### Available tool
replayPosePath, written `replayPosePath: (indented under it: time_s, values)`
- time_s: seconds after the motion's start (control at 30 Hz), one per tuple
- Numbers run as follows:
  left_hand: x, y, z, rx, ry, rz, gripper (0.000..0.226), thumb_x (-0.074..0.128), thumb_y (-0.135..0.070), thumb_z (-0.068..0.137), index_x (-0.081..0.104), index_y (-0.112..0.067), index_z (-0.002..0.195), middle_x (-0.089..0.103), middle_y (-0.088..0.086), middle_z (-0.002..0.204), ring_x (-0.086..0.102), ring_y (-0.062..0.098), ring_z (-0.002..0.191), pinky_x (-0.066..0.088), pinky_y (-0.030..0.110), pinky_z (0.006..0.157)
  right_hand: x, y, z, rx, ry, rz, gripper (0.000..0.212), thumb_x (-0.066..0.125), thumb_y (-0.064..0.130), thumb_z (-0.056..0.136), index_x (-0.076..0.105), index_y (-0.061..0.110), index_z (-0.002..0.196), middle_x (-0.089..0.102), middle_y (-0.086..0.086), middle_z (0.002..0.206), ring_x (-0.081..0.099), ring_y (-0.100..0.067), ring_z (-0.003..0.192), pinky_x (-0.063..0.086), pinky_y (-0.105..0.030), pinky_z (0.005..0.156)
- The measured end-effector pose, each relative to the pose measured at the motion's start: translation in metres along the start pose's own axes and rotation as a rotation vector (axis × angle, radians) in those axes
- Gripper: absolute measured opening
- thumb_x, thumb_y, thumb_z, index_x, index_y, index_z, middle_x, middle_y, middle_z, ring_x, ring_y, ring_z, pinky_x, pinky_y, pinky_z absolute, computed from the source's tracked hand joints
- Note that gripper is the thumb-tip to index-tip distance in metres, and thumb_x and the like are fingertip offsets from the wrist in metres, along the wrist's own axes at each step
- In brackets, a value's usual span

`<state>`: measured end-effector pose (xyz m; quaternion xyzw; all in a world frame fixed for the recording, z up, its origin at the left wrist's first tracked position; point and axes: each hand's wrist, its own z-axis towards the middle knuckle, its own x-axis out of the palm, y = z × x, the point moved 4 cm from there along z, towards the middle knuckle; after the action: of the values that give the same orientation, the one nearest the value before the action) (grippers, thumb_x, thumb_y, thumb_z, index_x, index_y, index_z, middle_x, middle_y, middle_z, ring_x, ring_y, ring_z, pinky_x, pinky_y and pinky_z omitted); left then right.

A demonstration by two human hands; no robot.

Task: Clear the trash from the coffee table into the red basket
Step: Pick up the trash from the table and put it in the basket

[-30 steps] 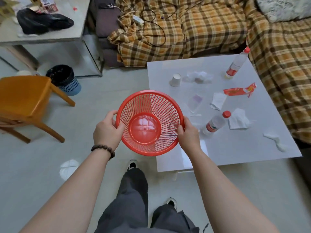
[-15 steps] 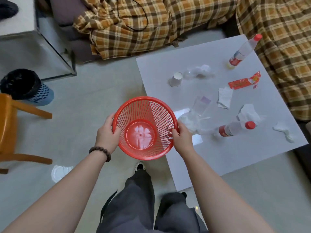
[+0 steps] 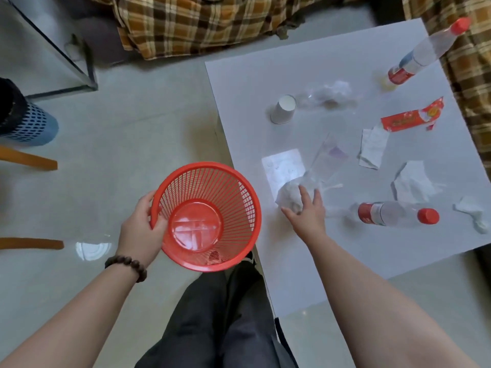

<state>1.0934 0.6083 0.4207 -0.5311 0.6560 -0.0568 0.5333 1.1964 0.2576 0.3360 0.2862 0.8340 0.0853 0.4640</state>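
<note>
Left hand: we grip the rim of the red basket (image 3: 206,217) with our left hand (image 3: 140,229), fingers curled over its left edge; it now carries the basket alone.
Right hand: our right hand (image 3: 305,213) has let go of the basket rim it held half a second ago and now reaches over the surface (image 3: 297,282), fingers spread wide, fingertips on a crumpled white wrapper (image 3: 291,193) near the left edge.
Red basket: held in the air just off the surface's left edge, mouth tilted towards us, nothing inside.
Other trash: a paper cup (image 3: 283,109) stands upside down towards the far left corner; a bottle (image 3: 397,214) lies on its side near the right edge; a red packet (image 3: 410,118) lies further back.
</note>
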Motion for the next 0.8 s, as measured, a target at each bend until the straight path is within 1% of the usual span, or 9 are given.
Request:
replayPosePath:
  time_s: [0.1,0.17,0.23,0.3,0.37,0.5,0.6,0.7,0.8]
  values:
    - [0.001,0.013,0.004,-0.049,-0.013,0.033,0.045,0.056,-0.018,0.095,0.049,-0.029,0.137,0.064,-0.007,0.095,0.064,0.009,0.081,0.054,0.037,0.073,0.017,-0.010,0.025,-0.015,0.057,-0.177,0.086,0.066,0.045,0.082,0.013,0.037,0.149,-0.005,-0.006,0.161,0.002,-0.036,0.145,0.020,-0.045,0.115]
    - [0.003,0.020,0.004,-0.070,-0.038,0.046,0.047,0.056,-0.016,0.094,0.048,-0.027,0.138,0.064,-0.004,0.100,0.062,0.004,0.081,0.052,0.031,0.068,0.031,-0.017,0.036,-0.009,0.103,-0.241,0.083,0.066,0.036,0.085,0.013,0.036,0.149,-0.003,-0.005,0.161,0.001,-0.036,0.145,0.023,-0.043,0.114]
    - [0.006,0.023,0.003,-0.071,-0.043,0.078,0.048,0.058,-0.014,0.094,0.048,-0.024,0.139,0.063,-0.003,0.101,0.060,0.001,0.080,0.046,0.021,0.059,0.038,-0.021,0.042,-0.029,0.067,-0.306,0.071,0.062,0.022,0.086,0.025,0.032,0.146,0.008,-0.006,0.159,0.011,-0.038,0.141,0.031,-0.040,0.108]
    - [0.011,0.024,0.001,-0.097,-0.020,0.082,0.050,0.059,-0.013,0.094,0.046,-0.022,0.141,0.062,-0.003,0.103,0.060,0.004,0.079,0.044,0.019,0.056,0.035,-0.020,0.045,-0.066,-0.025,-0.322,0.056,0.056,0.006,0.082,0.043,0.023,0.133,0.026,-0.010,0.150,0.028,-0.038,0.127,0.041,-0.038,0.093]
    - [0.016,0.022,0.000,-0.132,0.006,0.059,0.050,0.059,-0.013,0.093,0.046,-0.021,0.141,0.061,-0.001,0.106,0.063,0.009,0.082,0.048,0.023,0.057,0.030,-0.018,0.045,-0.079,-0.061,-0.277,0.045,0.049,-0.006,0.076,0.053,0.014,0.116,0.040,-0.013,0.135,0.036,-0.036,0.113,0.044,-0.038,0.078]
    - [0.017,0.014,-0.005,-0.207,0.008,-0.002,0.048,0.060,-0.010,0.090,0.050,-0.022,0.135,0.062,0.001,0.108,0.066,0.018,0.086,0.059,0.043,0.070,0.008,-0.013,0.033,-0.103,-0.087,-0.134,0.036,0.050,-0.007,0.075,0.060,0.009,0.106,0.051,-0.013,0.118,0.042,-0.034,0.106,0.038,-0.032,0.071]
    - [0.010,0.000,-0.007,-0.252,0.006,-0.029,0.043,0.061,-0.010,0.086,0.053,-0.022,0.127,0.065,0.004,0.108,0.068,0.024,0.087,0.059,0.054,0.077,-0.019,0.004,0.010,-0.170,-0.143,-0.010,0.033,0.055,-0.004,0.078,0.062,0.008,0.108,0.053,-0.011,0.116,0.047,-0.033,0.105,0.036,-0.028,0.073]
    - [0.002,-0.018,-0.008,-0.282,0.007,-0.074,0.041,0.059,-0.008,0.082,0.055,-0.021,0.121,0.067,0.008,0.104,0.069,0.034,0.090,0.059,0.056,0.077,-0.049,0.034,-0.023,-0.289,-0.211,0.141,0.034,0.058,-0.005,0.077,0.063,0.008,0.108,0.056,-0.007,0.110,0.051,-0.031,0.102,0.040,-0.028,0.077]
    - [-0.005,-0.041,-0.012,-0.249,0.033,-0.064,0.037,0.060,-0.008,0.080,0.055,-0.024,0.113,0.067,0.004,0.096,0.068,0.034,0.091,0.058,0.054,0.080,-0.069,0.073,-0.061,-0.427,-0.245,0.263,0.035,0.061,-0.008,0.073,0.066,0.008,0.104,0.056,-0.001,0.102,0.053,-0.025,0.099,0.042,-0.026,0.080]
